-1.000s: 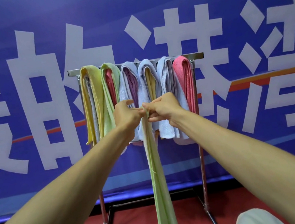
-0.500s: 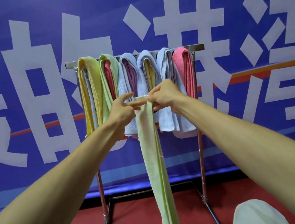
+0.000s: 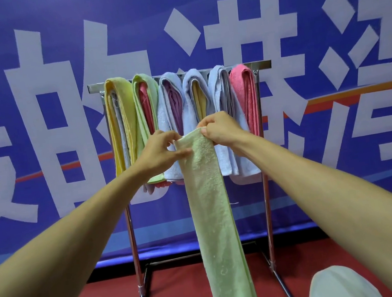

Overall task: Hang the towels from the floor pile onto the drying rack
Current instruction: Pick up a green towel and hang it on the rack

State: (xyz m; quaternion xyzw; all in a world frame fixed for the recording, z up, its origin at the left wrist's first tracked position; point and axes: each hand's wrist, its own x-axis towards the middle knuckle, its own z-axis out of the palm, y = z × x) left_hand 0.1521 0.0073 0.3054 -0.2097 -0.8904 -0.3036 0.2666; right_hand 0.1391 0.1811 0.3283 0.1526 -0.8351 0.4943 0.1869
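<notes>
Drawn apart since half a second ago, the left hand (image 3: 158,151) and right hand (image 3: 220,129) have spread the pale green towel (image 3: 213,208) from a bunched strip into a flat band. A blue banner (image 3: 24,46) fills the background. The metal drying rack (image 3: 263,64) carries six folded towel bundles side by side. The green towel hangs in front of the rack, not on its bar. Each hand pinches one top corner.

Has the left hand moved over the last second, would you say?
Yes: against the rack, the left hand has drifted left, away from the right hand, spreading the top of the held green towel.
</notes>
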